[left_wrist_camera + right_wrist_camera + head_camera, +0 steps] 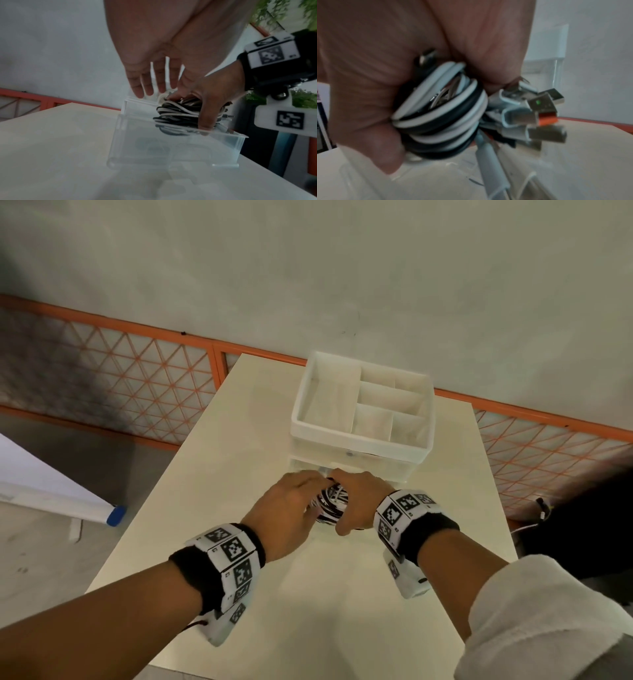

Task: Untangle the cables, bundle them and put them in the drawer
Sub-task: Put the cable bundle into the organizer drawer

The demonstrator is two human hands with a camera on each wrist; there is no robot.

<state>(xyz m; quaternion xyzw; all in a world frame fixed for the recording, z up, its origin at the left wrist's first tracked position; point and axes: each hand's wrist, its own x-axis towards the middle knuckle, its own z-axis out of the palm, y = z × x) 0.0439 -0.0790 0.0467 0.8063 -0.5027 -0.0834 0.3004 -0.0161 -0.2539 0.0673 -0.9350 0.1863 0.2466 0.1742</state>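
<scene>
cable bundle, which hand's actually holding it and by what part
The right hand grips the cable bundle around its coiled middle, plugs sticking out; the left hand has straight fingers, gripping nothing.

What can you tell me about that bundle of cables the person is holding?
The cable bundle is a tight coil of black and white cords with several metal USB plugs sticking out one side, one with an orange collar. The right hand grips it, fingers curled round the coil, lowering it into the open clear plastic drawer. The left hand rests beside it.

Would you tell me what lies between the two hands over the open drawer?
The cable bundle, black and white coils: the right hand grips it, the left hand beside it. The head view shows it.
</scene>
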